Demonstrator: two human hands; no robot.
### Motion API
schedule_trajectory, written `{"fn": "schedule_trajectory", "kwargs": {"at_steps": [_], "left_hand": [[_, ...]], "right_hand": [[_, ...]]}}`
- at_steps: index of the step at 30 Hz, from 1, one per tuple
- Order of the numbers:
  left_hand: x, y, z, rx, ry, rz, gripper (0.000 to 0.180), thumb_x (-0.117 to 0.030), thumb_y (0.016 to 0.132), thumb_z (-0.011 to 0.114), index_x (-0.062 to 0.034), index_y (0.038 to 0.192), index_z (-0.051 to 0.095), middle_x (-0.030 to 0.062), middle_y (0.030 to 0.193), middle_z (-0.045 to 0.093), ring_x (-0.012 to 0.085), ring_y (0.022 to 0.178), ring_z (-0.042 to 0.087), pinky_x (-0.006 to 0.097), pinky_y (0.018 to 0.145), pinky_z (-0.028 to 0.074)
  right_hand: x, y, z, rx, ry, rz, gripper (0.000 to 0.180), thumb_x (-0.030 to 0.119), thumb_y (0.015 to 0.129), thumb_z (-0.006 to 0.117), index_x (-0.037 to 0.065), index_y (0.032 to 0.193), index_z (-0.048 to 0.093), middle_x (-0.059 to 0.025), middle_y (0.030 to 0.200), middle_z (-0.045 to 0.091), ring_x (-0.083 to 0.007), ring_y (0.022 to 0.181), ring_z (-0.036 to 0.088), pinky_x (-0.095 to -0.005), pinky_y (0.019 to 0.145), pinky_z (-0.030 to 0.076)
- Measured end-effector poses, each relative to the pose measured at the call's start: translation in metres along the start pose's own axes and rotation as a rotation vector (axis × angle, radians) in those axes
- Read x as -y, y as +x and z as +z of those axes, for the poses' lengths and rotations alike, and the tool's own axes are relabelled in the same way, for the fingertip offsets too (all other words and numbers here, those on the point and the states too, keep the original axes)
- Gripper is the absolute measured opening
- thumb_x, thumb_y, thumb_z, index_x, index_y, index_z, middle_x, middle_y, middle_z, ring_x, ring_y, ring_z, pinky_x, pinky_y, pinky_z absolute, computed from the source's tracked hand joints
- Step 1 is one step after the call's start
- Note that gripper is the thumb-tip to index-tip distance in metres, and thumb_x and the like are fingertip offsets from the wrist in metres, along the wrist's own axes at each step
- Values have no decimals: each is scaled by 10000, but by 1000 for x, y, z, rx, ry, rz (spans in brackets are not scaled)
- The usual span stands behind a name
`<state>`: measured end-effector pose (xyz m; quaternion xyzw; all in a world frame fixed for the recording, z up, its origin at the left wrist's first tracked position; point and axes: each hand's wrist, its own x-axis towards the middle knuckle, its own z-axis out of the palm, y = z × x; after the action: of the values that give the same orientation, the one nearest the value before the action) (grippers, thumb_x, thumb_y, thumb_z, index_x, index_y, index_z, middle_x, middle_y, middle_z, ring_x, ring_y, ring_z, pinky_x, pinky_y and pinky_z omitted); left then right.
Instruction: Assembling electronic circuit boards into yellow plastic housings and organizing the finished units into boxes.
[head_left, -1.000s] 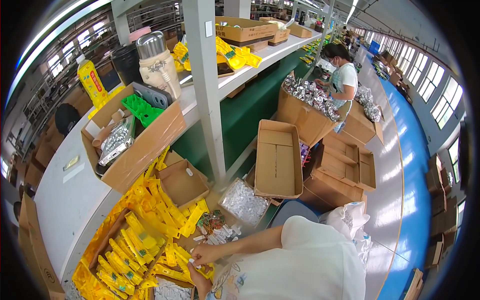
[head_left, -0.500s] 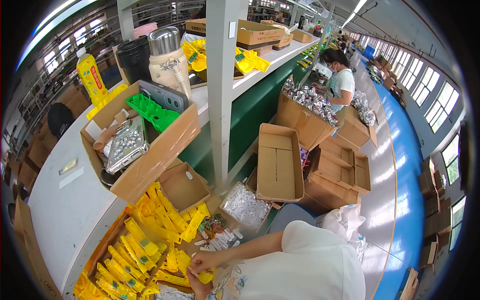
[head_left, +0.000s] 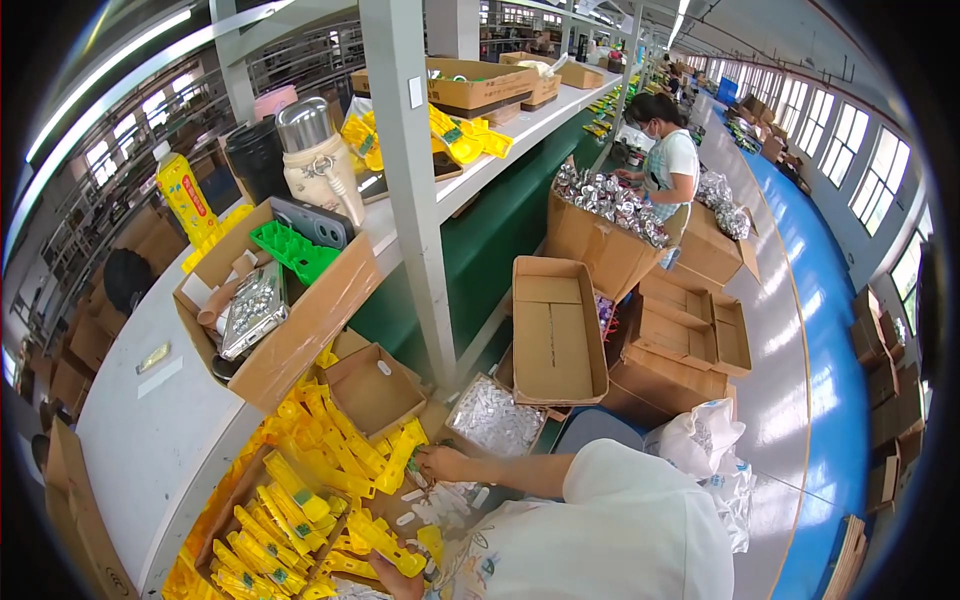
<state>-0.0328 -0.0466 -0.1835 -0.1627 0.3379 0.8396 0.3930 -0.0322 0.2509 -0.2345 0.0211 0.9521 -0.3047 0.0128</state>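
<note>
White workbench (head_left: 150, 440) is running from lower left up to the top centre of the frame, with a grey upright post (head_left: 410, 170) rising through the middle. A green panel (head_left: 490, 225) is facing the aisle below the bench edge, and the blue floor (head_left: 830, 330) is curving down the right side.

Upper right of centre: another person (head_left: 670, 165) is standing at a large carton of silvery packets (head_left: 605, 215). An open, empty cardboard box (head_left: 555, 325) is sitting at centre, more opened cartons (head_left: 700, 325) just right of it.

Left of centre: a tilted carton (head_left: 290, 330) is holding a green tray (head_left: 295, 250), a dark phone-like slab (head_left: 315, 220) and a metal-looking bundle (head_left: 255, 310). Behind it a steel-lidded flask (head_left: 315, 160), a black cup (head_left: 255, 160) and a yellow bottle (head_left: 185, 195) are standing on the bench.

Lower left: a heap of yellow packaged pieces (head_left: 310, 480) is spilling across the bench and a shallow box (some with green labels). A clear bag of small pale parts (head_left: 495, 420) is lying just right of the heap.

Lower centre: the right hand (head_left: 440, 463) is reaching in from the white sleeve (head_left: 620, 530), fingers pinched on a small packet (head_left: 418, 478) at the heap's right edge. The left hand (head_left: 400, 580) is sitting at the bottom edge, mostly cut off, touching a yellow piece (head_left: 385, 540); cannot tell whether it is grasping it.
</note>
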Motion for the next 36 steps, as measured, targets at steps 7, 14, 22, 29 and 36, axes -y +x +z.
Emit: {"fn": "schedule_trajectory", "kwargs": {"at_steps": [7,14,22,29,36], "left_hand": [[21,-4,10,-4,-9,21,300,-389,892,440,-157,1067,512,27,737,515,180,642,499,332,600,430],[29,-7,20,-47,-7,29,260,-347,876,481,-162,1055,522,27,735,514,180,632,500,327,576,430],[27,-18,37,-42,50,81,239,-315,874,490,-156,1050,523,29,737,534,181,638,518,325,582,454],[24,-14,41,-209,175,192,323,-137,843,530,-90,1160,483,70,991,586,196,897,590,353,761,503],[-7,-61,136,-308,299,468,177,-137,840,565,-41,983,529,45,817,577,163,660,577,295,607,482]], "right_hand": [[9,-1,-15,-137,-142,231,241,168,752,594,68,969,567,-139,980,577,-291,792,618,-419,706,487],[12,11,-18,-31,-715,-72,223,257,700,644,162,901,666,-16,1062,583,-161,1035,531,-360,810,395],[-7,23,-24,197,-617,-373,126,270,672,613,179,737,671,5,859,600,-184,981,529,-395,757,428],[60,11,-121,-566,320,-370,120,116,744,579,105,817,674,-81,843,643,-224,844,599,-371,786,459],[123,1,-152,-43,1226,47,229,223,909,552,12,969,620,-6,852,616,-103,781,593,-247,730,483]]}}
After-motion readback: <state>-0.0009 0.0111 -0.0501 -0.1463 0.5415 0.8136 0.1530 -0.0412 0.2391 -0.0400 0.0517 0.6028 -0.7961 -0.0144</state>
